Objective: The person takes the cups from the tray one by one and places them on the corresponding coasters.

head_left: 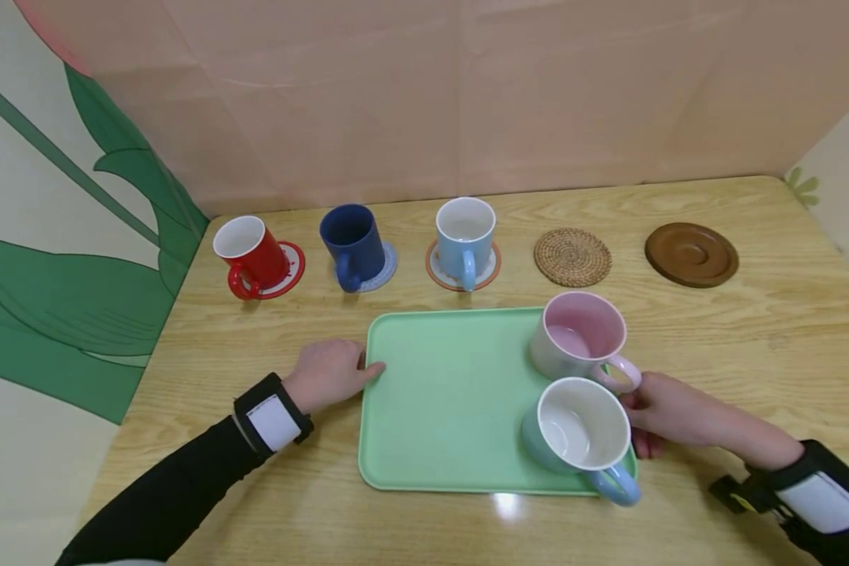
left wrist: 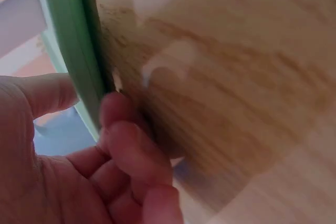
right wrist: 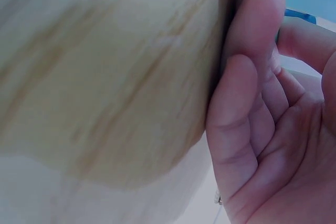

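A light green rectangular tray lies on the wooden table between both hands. My left hand pinches its left edge, thumb over the rim and fingers curled beneath, as the left wrist view also shows at the green rim. At the opposite end my right hand grips the tray's right edge, partly hidden behind two mugs. In the right wrist view its fingers are low against the table. On the tray's right side stand a pink mug and, nearer me, a light blue mug with white inside.
Along the back of the table a red mug, a navy mug and a pale blue mug stand on coasters. Right of them lie a woven coaster and a brown wooden coaster.
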`<act>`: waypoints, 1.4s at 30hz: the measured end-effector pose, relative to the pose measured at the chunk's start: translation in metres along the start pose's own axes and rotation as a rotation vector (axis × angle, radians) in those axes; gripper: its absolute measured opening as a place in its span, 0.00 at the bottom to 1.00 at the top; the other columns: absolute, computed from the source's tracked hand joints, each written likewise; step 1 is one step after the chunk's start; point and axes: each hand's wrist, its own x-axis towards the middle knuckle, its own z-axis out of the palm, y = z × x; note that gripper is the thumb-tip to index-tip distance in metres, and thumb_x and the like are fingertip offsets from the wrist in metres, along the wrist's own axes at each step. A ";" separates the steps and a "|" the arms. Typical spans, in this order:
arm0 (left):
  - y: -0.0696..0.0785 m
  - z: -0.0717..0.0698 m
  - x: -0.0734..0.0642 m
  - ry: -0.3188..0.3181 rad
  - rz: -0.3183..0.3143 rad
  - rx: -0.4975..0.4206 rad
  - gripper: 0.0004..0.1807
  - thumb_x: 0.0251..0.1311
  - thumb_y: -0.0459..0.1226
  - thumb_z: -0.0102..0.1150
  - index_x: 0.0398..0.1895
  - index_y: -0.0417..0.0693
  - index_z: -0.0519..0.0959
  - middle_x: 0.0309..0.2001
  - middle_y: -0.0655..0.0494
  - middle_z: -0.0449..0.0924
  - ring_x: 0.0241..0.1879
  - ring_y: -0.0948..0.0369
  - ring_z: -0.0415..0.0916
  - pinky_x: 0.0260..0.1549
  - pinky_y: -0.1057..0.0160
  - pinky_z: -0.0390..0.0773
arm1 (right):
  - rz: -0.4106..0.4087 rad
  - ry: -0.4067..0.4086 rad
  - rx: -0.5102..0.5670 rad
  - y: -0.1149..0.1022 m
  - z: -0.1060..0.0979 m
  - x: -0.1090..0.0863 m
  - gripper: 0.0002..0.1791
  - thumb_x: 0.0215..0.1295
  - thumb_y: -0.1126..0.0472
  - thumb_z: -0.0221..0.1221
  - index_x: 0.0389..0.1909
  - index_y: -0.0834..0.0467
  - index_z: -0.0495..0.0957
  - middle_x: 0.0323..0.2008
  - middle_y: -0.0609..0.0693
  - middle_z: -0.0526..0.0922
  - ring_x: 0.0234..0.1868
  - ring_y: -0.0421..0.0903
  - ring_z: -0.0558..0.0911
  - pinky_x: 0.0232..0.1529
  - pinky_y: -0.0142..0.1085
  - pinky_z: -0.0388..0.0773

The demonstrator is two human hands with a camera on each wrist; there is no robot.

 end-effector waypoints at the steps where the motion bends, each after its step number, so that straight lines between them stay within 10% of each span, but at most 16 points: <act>1: -0.001 0.001 0.000 -0.002 -0.003 -0.020 0.22 0.65 0.52 0.57 0.18 0.51 0.72 0.14 0.59 0.66 0.16 0.61 0.64 0.17 0.64 0.58 | 0.002 0.000 -0.002 0.000 0.000 0.000 0.15 0.72 0.66 0.52 0.23 0.58 0.75 0.14 0.45 0.78 0.14 0.42 0.78 0.16 0.37 0.77; 21: -0.002 0.005 0.003 -0.003 -0.045 -0.165 0.21 0.66 0.44 0.57 0.15 0.49 0.72 0.14 0.58 0.65 0.17 0.60 0.64 0.18 0.64 0.58 | -0.014 0.061 -0.093 -0.002 -0.004 -0.011 0.14 0.71 0.68 0.51 0.26 0.58 0.80 0.17 0.42 0.78 0.18 0.38 0.77 0.19 0.35 0.77; 28: -0.002 0.005 0.001 -0.004 -0.046 -0.179 0.21 0.66 0.44 0.57 0.14 0.49 0.73 0.14 0.58 0.65 0.17 0.59 0.65 0.18 0.64 0.58 | 0.024 0.307 -0.166 -0.006 -0.021 -0.034 0.09 0.73 0.67 0.50 0.38 0.63 0.78 0.27 0.44 0.81 0.26 0.37 0.79 0.23 0.35 0.77; 33: -0.001 0.005 0.001 0.004 -0.037 -0.170 0.21 0.66 0.44 0.57 0.14 0.49 0.72 0.14 0.58 0.64 0.16 0.60 0.64 0.18 0.64 0.58 | -0.129 0.505 -0.005 -0.009 -0.020 -0.034 0.10 0.74 0.69 0.48 0.50 0.67 0.74 0.39 0.44 0.84 0.39 0.35 0.82 0.31 0.33 0.81; 42: -0.002 0.005 0.002 0.005 -0.037 -0.174 0.21 0.66 0.44 0.58 0.14 0.49 0.72 0.13 0.58 0.64 0.16 0.59 0.64 0.18 0.64 0.58 | -0.367 0.355 0.489 -0.009 -0.005 -0.015 0.22 0.78 0.71 0.34 0.47 0.64 0.80 0.42 0.53 0.85 0.46 0.40 0.82 0.46 0.29 0.77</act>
